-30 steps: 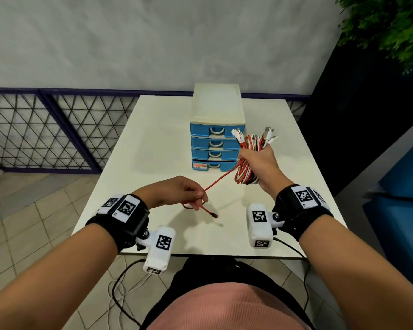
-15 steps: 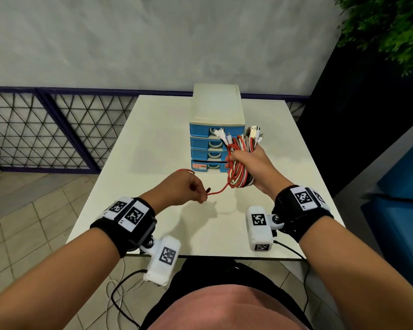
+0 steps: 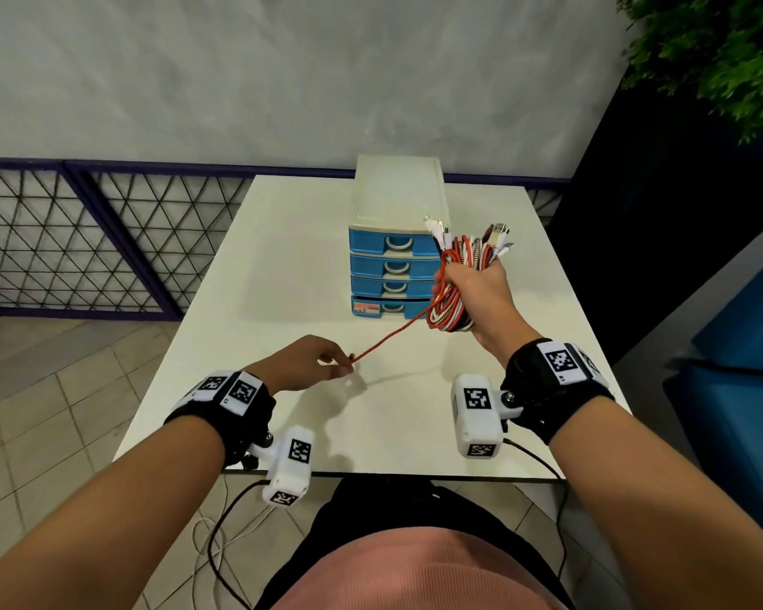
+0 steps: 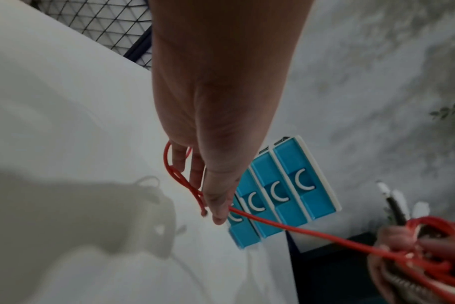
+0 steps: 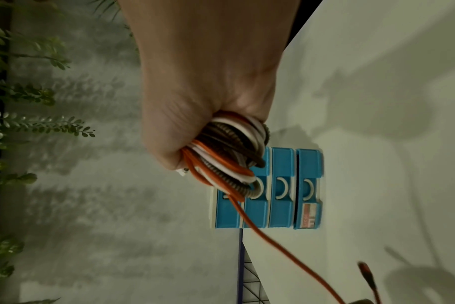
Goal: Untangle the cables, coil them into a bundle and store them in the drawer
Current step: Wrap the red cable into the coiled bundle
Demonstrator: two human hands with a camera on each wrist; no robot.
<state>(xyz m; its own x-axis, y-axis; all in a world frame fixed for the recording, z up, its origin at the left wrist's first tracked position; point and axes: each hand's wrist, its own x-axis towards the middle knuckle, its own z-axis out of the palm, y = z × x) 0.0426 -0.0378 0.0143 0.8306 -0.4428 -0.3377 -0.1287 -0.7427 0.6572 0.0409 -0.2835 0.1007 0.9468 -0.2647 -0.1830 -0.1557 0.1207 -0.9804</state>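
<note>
my right hand (image 3: 472,292) is clenched round the coiled bundle (image 3: 452,297), up at 1 o'clock in front of the drawer unit (image 3: 393,266). since a moment ago my left hand (image 3: 309,363), pinching the loose red tail (image 3: 388,336), has drawn it out taut toward 7 o'clock. i judge one wrap remains before storing; every drawer looks closed.

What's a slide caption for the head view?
Right hand grips coiled red-and-white cable bundle beside blue four-drawer plastic organizer; left hand pinches trailing red cable.
</note>
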